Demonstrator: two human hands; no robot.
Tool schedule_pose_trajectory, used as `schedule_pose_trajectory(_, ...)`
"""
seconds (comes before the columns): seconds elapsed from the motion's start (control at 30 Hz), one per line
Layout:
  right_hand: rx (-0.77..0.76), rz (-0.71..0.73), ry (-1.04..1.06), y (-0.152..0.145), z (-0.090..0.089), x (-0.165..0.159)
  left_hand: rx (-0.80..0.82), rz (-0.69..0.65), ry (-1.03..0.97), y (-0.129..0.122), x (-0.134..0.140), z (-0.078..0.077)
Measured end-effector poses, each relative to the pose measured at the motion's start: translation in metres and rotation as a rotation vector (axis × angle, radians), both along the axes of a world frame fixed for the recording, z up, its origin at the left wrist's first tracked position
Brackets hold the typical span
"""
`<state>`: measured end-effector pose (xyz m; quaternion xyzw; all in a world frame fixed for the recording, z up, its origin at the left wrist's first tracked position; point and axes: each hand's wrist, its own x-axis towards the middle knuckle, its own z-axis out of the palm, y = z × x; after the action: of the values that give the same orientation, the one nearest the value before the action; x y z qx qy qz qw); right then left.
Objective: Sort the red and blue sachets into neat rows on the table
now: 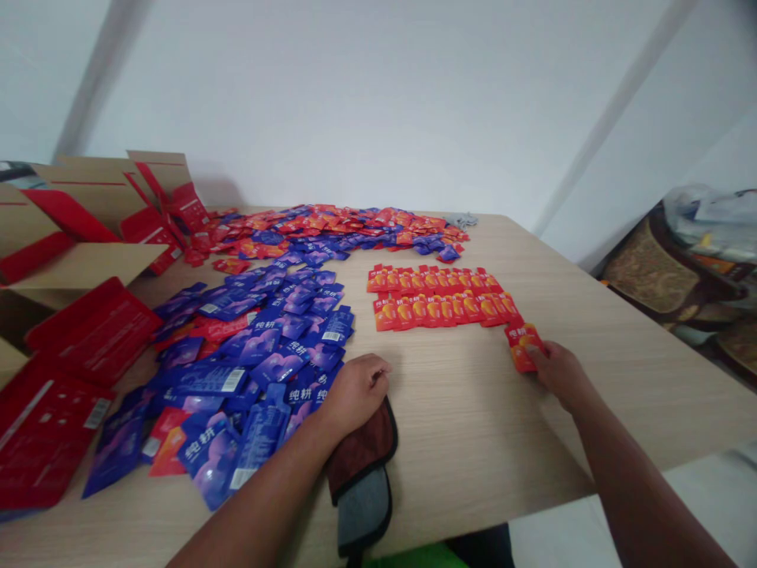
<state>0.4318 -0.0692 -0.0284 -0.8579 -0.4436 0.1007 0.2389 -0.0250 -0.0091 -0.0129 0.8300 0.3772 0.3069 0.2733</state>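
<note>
My right hand (pixel 559 371) pinches a red pouch (pixel 521 345) with an orange fruit picture, at the right end of the laid-out pouches. Two rows of overlapping red pouches, a back row (pixel 431 279) and a front row (pixel 441 310), lie on the table. My left hand (pixel 358 390) is curled closed, with nothing visible in it. It rests over a brown and grey padded cloth piece (pixel 367 454), beside a spread of blue-purple pouches (pixel 277 363). A few red pouches are mixed in among the blue ones.
A long heap of red and blue pouches (pixel 337 225) runs along the table's back by the wall. Open red cardboard boxes (pixel 65 394) crowd the left side. A grey cloth (pixel 461 221) lies at the back. On the right, a patterned chair (pixel 656 268) holds plastic bags.
</note>
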Motion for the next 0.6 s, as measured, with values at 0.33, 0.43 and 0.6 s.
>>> schedule_pose_trajectory(0.33,-0.119,0.019,-0.188,0.007,-0.001,0.009,-0.004,0.011,-0.003,-0.001,0.0,0.002)
schedule_pose_trajectory(0.43,-0.137,-0.002,-0.253,0.003,-0.001,0.002,-0.008,0.014,-0.002,-0.001,0.0,0.002)
schedule_pose_trajectory(0.6,-0.075,0.004,-0.312,-0.006,-0.001,-0.006,-0.003,0.011,0.001,-0.001,-0.001,0.001)
